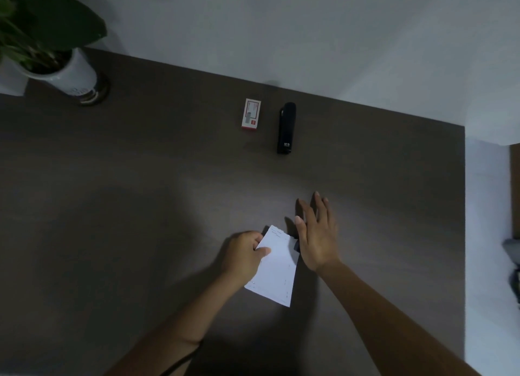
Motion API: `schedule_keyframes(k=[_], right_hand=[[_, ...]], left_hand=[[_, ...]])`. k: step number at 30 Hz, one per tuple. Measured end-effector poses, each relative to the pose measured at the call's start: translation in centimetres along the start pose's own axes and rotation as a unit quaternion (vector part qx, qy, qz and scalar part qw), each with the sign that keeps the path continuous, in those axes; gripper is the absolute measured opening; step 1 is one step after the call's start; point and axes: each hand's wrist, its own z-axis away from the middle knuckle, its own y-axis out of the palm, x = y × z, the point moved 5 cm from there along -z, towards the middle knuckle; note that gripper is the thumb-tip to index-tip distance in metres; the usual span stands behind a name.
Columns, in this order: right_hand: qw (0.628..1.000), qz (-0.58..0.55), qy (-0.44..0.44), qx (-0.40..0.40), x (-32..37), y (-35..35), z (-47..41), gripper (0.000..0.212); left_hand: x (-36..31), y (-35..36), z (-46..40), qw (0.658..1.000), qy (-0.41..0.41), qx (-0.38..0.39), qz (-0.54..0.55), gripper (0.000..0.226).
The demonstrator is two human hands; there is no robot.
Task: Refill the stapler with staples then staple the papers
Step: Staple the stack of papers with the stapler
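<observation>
My left hand (pixel 244 254) pinches the left edge of the white papers (pixel 277 271), which are held just above the dark desk near its front. My right hand (pixel 316 235) hovers flat beside the papers' right edge, fingers spread and holding nothing. A small dark thing shows between the papers and my right palm; I cannot tell what it is. Farther back on the desk lies the black stapler (pixel 286 128), closed, pointing towards me. To its left sits a small red-and-white box of staples (pixel 251 114).
A potted plant in a white pot (pixel 67 71) stands at the desk's back left corner. The dark desk (pixel 126 192) ends at its right edge near x 1650, with pale floor beyond. A white wall runs behind the desk.
</observation>
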Motion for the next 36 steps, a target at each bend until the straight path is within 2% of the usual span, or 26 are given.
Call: schedule_keyframes(k=[13,22,27,36], right_hand=[[0.998,0.068,0.015,-0.008,0.1,0.8,-0.1,0.054],[0.996,-0.088,-0.008,-0.012,-0.7,-1.8,1.0,0.053],[0.995,-0.094,-0.005,-0.022,-0.6,-2.0,1.1,0.050],[0.999,-0.034,-0.033,-0.012,0.8,-1.2,0.2,0.070]], left_hand=[[0.5,0.2,-0.7,1.000,0.001,0.018,-0.012,0.016],[0.8,0.3,-1.1,1.000,0.002,0.023,0.005,0.022],[0.8,0.5,-1.1,1.000,0.005,0.015,-0.005,0.023],[0.8,0.6,-1.4,0.999,0.011,0.017,-0.027,0.022]])
